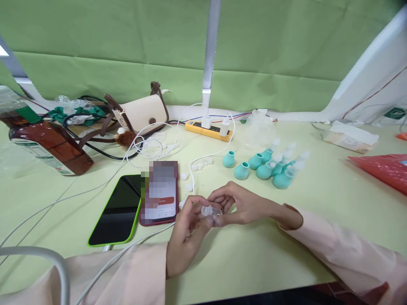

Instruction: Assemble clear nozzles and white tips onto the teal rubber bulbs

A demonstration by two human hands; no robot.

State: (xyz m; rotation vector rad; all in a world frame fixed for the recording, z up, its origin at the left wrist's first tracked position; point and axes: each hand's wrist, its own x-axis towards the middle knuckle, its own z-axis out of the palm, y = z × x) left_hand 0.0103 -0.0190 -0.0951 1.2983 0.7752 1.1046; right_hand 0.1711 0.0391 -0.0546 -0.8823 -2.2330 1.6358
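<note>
Between the fingers of both hands is a small clear plastic tube (212,210), held low over the table. My left hand (189,237) pinches its left end, and my right hand (237,205) has its fingers closed at the right end. Behind my right hand stand several teal rubber bulbs (255,161). Some carry translucent tips (291,166); those nearer the left have bare round mouths. A few small clear plastic pieces (202,163) lie beyond my left hand, next to a white cable.
Left of my hands lie a phone in a red case (160,199) and one in a green case (117,212). Farther back are a brown bottle (47,144), a cream handbag (144,113) and a yellow power strip (208,130). A tissue pack (349,137) and red packaging (381,171) lie right.
</note>
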